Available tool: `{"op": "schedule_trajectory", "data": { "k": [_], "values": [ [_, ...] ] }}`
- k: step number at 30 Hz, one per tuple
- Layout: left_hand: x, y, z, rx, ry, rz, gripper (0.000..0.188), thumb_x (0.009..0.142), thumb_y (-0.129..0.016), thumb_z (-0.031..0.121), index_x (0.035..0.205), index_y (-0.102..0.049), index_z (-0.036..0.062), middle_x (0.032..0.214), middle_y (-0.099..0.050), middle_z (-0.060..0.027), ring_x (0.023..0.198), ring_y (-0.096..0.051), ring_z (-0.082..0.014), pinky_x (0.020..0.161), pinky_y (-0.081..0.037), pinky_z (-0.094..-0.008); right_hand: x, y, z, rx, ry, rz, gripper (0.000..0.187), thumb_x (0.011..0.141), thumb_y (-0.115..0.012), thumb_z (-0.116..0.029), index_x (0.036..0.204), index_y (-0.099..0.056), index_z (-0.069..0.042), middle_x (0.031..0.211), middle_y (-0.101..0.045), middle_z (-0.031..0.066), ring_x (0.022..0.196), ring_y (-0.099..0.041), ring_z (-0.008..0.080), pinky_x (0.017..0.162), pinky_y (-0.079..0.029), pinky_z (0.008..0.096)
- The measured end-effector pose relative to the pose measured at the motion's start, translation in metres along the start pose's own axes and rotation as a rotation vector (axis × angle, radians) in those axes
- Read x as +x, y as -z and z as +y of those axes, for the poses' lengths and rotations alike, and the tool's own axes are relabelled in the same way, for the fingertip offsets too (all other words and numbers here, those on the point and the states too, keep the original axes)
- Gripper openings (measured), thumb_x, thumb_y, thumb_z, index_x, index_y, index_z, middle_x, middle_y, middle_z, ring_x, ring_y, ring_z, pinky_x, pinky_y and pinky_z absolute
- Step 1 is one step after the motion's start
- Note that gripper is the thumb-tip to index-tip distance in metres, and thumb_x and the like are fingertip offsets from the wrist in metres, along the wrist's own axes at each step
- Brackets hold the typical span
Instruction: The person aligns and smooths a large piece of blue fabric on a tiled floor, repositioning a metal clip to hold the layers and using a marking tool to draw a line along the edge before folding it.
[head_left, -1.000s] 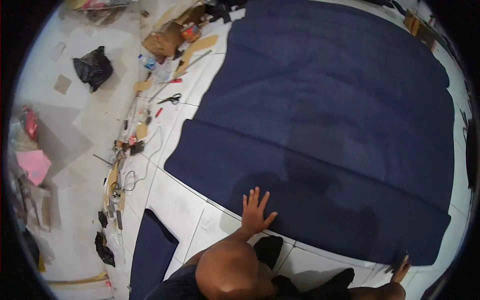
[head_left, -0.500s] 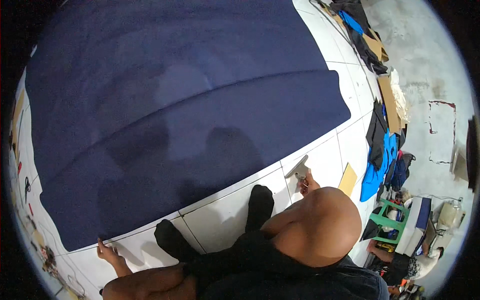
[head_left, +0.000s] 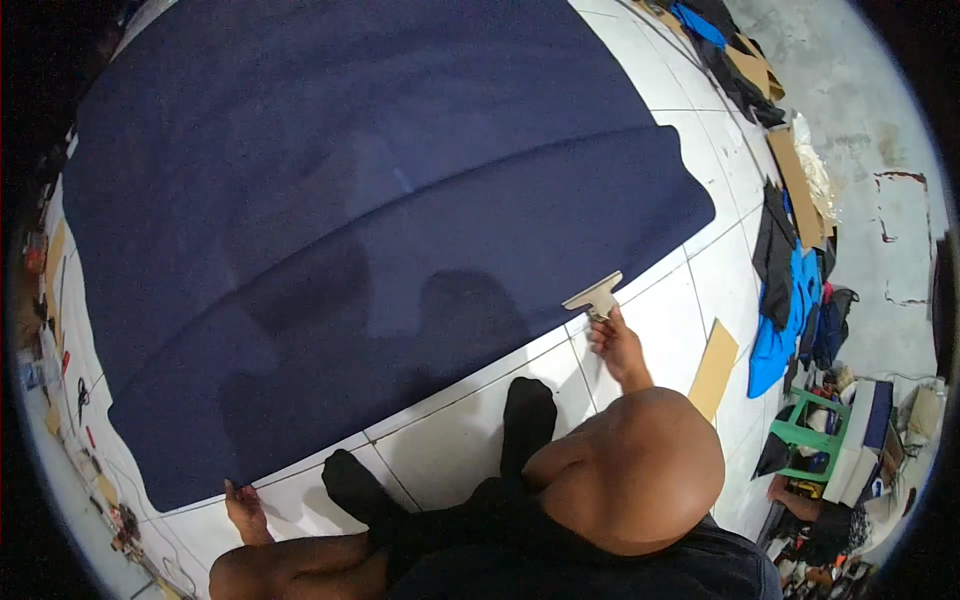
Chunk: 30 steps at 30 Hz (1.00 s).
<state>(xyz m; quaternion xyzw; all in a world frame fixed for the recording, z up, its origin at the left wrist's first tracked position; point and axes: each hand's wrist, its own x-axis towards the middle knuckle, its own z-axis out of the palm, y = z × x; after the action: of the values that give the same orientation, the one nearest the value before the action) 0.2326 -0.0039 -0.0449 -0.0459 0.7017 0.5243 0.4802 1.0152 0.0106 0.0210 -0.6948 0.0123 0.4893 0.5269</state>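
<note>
A large dark navy sheet of fabric [head_left: 450, 240] lies over the floor in front of me, with a long curved ridge across it. My right hand [head_left: 620, 350] is closed round the handle of a wide metal scraper [head_left: 597, 296]. The scraper's broad blade rests over the sheet's near edge, right of centre. At the sheet's near left corner area, my left hand [head_left: 246, 512] has its fingertips at the edge. Its forefinger and thumb are apart, and nothing shows between them. My knees are bent, and both feet in dark socks stand just short of the sheet.
White tiles [head_left: 660, 340] make up the floor. To the right lie a tan board piece [head_left: 714, 370], blue and black cloths [head_left: 785, 320] and a green stool [head_left: 812, 435]. Another person's arm [head_left: 795, 500] shows beyond it. Scissors [head_left: 82, 400] lie at the far left.
My right hand has moved forward, bringing the scraper from above the tiles onto the sheet's near edge. My left hand stays at the edge. The whole view has shifted slightly.
</note>
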Motion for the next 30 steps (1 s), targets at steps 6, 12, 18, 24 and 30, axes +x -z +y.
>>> {"op": "schedule_trajectory", "data": {
  "k": [6, 12, 18, 24, 30],
  "values": [
    [-0.001, -0.009, 0.005, 0.016, 0.028, 0.048, 0.016, 0.088, -0.060, 0.027, 0.090, -0.056, 0.0112, 0.076, -0.060, -0.0030, 0.056, -0.053, -0.0159, 0.051, -0.046, -0.0275, 0.057, 0.015, -0.051, -0.079, 0.140, 0.037, 0.040, 0.087, -0.062, -0.046, 0.086, -0.058, -0.006, 0.065, -0.052, 0.0023, 0.051, -0.048, 0.0099, 0.050, -0.046, 0.0223],
    [-0.027, -0.016, 0.025, -0.125, -0.110, 0.018, 0.018, 0.089, -0.051, 0.025, 0.098, -0.051, 0.0096, 0.090, -0.059, -0.0049, 0.063, -0.053, -0.0188, 0.056, -0.045, -0.0306, 0.046, -0.002, -0.064, 0.120, 0.176, 0.176, 0.028, 0.084, -0.060, -0.027, 0.098, -0.057, -0.002, 0.079, -0.062, 0.0071, 0.060, -0.059, 0.0194, 0.063, -0.052, 0.0312],
    [-0.077, 0.014, 0.080, -0.170, -0.116, 0.086, 0.032, 0.087, -0.052, 0.024, 0.113, -0.051, 0.0060, 0.119, -0.055, -0.0099, 0.107, -0.054, -0.0231, 0.089, -0.045, -0.0386, -0.031, 0.013, -0.101, 0.098, 0.087, 0.108, 0.042, 0.080, -0.063, -0.034, 0.108, -0.058, -0.004, 0.092, -0.063, 0.0108, 0.083, -0.060, 0.0235, 0.077, -0.049, 0.0354],
    [-0.098, -0.052, 0.205, -0.135, -0.435, 0.056, 0.029, 0.085, -0.056, 0.027, 0.106, -0.052, 0.0070, 0.096, -0.063, -0.0066, 0.086, -0.062, -0.0235, 0.078, -0.050, -0.0359, -0.036, -0.026, -0.201, -0.321, 0.459, 0.112, 0.044, 0.087, -0.057, -0.042, 0.106, -0.058, -0.002, 0.085, -0.065, 0.0072, 0.063, -0.059, 0.0171, 0.058, -0.044, 0.0264],
    [-0.059, -0.221, 0.224, 0.671, -1.274, 0.462, 0.046, 0.090, -0.057, 0.037, 0.110, -0.048, -0.0039, 0.097, -0.055, -0.0190, 0.096, -0.054, -0.0303, 0.087, -0.040, -0.0424, 0.032, -0.172, -0.219, -1.068, 0.976, 0.315, 0.049, 0.094, -0.043, -0.048, 0.091, -0.060, -0.002, 0.082, -0.062, 0.0190, 0.072, -0.060, 0.0321, 0.063, -0.045, 0.0428]
  ]
}}
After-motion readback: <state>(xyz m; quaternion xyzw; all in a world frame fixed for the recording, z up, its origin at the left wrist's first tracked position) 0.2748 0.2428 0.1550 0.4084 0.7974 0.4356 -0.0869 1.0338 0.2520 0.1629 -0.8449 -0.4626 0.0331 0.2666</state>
